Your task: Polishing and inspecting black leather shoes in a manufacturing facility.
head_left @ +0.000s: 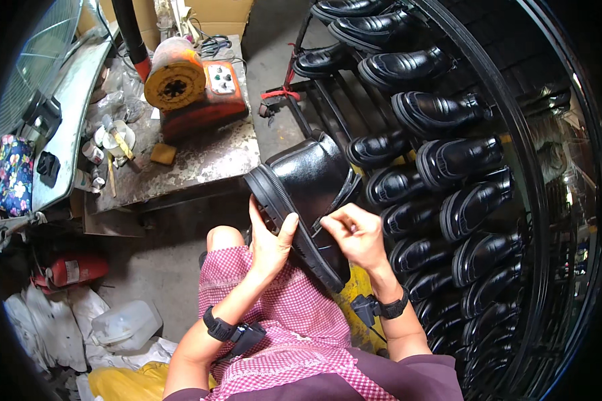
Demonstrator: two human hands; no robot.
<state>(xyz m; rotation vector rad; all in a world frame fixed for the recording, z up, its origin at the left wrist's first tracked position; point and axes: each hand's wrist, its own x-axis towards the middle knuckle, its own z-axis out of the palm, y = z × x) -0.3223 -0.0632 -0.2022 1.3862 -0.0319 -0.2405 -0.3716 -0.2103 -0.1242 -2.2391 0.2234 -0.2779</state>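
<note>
A glossy black leather shoe (308, 175) is held tilted above my lap, its thick ridged sole (293, 212) turned to the left. My left hand (271, 246) grips it by the sole, thumb over the edge and fingers underneath. On the other side, my right hand (356, 235) is closed in a pinch against the shoe's upper, beside a strap-like part. Whatever lies between those fingertips is too small or hidden to make out.
At right stands a black metal rack (471, 43) with rows of similar black shoes (441, 113). Ahead left, a worn table (207, 160) carries an orange machine (201, 100), a yellow block (163, 154) and a white cup with brushes (118, 137). A red cylinder (73, 271) lies lower left.
</note>
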